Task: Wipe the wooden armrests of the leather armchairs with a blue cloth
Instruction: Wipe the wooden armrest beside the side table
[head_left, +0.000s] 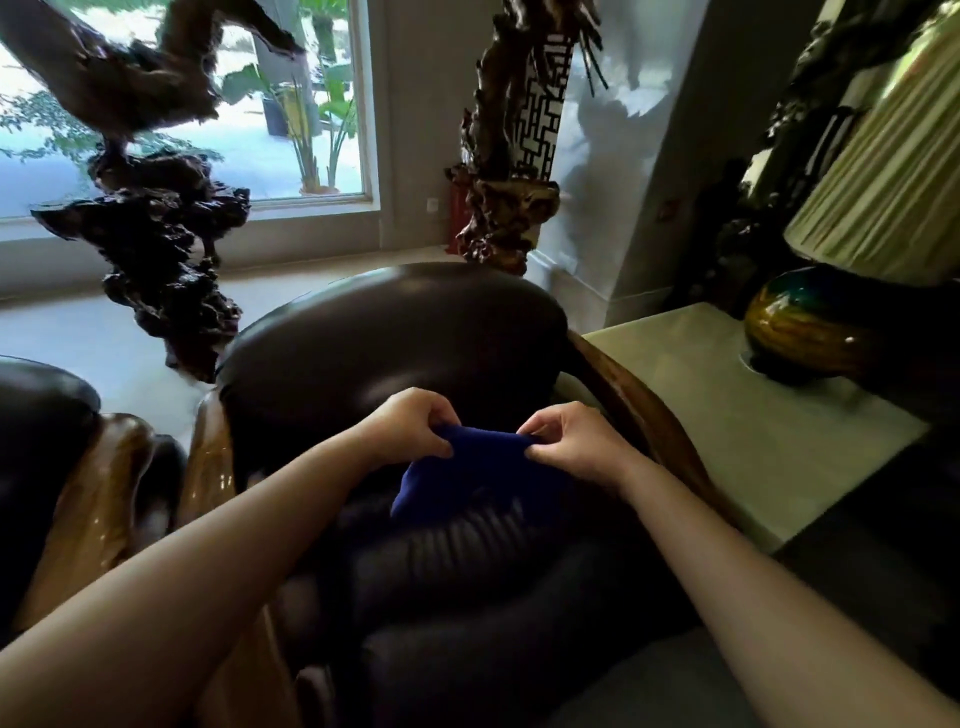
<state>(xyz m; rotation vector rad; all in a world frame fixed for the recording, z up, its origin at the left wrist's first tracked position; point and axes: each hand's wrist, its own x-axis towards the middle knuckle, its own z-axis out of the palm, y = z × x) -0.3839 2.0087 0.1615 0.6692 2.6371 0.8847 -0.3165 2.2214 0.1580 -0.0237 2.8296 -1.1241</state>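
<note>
A dark leather armchair (384, 332) fills the middle of the view, seen from the front. Its glossy wooden left armrest (208, 467) runs down its left side and its wooden right armrest (628, 400) curves along its right side. Over the seat hangs a blue cloth (467, 473), held by its top edge. My left hand (410, 426) pinches the cloth's left corner and my right hand (571, 441) pinches its right corner. Neither hand touches an armrest. A second leather armchair (36, 415) with a wooden armrest (93, 509) stands at the far left.
A pale side table (727, 415) stands right of the chair and carries a lamp with a round glazed base (800, 322) and a pleated shade (883, 171). Gnarled dark root sculptures (156, 228) rise behind the chairs before a large window (208, 104).
</note>
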